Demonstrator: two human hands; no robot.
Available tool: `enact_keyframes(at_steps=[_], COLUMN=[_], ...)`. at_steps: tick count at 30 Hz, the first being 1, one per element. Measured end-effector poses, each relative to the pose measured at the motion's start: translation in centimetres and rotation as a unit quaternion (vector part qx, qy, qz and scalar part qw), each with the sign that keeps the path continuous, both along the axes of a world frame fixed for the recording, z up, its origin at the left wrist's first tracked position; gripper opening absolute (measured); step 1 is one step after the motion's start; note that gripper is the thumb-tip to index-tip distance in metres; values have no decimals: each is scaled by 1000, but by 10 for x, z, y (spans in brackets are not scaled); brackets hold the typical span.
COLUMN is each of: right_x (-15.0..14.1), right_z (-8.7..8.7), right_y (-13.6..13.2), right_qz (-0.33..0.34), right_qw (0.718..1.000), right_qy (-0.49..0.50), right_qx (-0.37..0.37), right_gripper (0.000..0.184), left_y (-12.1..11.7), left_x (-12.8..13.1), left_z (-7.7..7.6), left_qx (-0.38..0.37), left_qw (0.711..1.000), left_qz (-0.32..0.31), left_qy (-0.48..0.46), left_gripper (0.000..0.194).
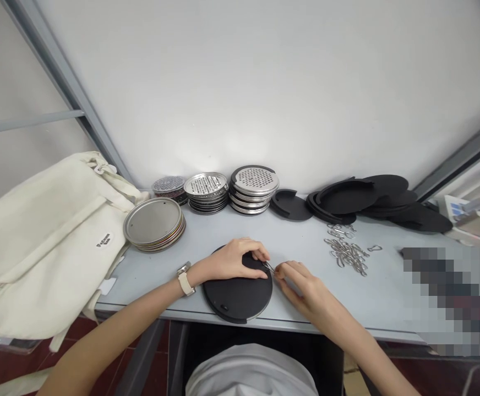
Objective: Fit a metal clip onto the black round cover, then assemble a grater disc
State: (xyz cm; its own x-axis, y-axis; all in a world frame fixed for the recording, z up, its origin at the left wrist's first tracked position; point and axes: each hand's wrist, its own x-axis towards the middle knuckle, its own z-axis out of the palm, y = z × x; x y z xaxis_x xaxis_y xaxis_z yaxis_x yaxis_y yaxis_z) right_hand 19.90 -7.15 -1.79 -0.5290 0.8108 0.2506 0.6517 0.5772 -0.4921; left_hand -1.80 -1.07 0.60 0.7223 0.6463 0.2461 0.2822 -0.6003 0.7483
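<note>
A black round disc [234, 300] with a raised part-rim lies near the table's front edge. My left hand [240, 261] rests over its upper part, with thumb and fingers curled at its right edge. A small metal carabiner [269, 268] is at that edge, its far end pinched in my right hand [300, 283]. Whether the carabiner passes through the disc is hidden by my fingers. To the right, a pile of similar carabiners [346, 250] lies on the table, with a single carabiner [375, 248] beside it.
Behind my hands stand stacks of metal discs [153, 223], patterned discs [206, 192] and grater plates [254, 190]. Black discs [351, 198] overlap at the back right. A cream bag [54, 236] leans on the left. A white box [471, 217] stands far right, near a pixelated area.
</note>
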Motion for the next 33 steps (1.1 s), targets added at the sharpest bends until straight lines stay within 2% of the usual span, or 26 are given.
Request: enact_keyframes(at_steps=[9,20,25,30,33], right_x=[0,-8,-10,-13,-16], right_z=[5,-9,-11,-8,-7], right_y=[-1,6,6,5,5], right_qz=[3,-11,-26,-45,-53], right_qw=[1000,997,995,994,993], right_qy=[-16,63,73,78,85], right_qx=[0,47,59,57,55], right_gripper=[16,14,13,14,14], left_y=[1,-2,-3,-4,-4], left_x=[0,0,-1,-1,-1], left_z=[-1,1,1,0,-1], left_qx=[-39,33,51,59,68], left_qw=[999,999,998,997,996], left_qz=[-5,13,24,35,56], left_qy=[-19,22,30,24,23], left_gripper=[29,25,29,14,14])
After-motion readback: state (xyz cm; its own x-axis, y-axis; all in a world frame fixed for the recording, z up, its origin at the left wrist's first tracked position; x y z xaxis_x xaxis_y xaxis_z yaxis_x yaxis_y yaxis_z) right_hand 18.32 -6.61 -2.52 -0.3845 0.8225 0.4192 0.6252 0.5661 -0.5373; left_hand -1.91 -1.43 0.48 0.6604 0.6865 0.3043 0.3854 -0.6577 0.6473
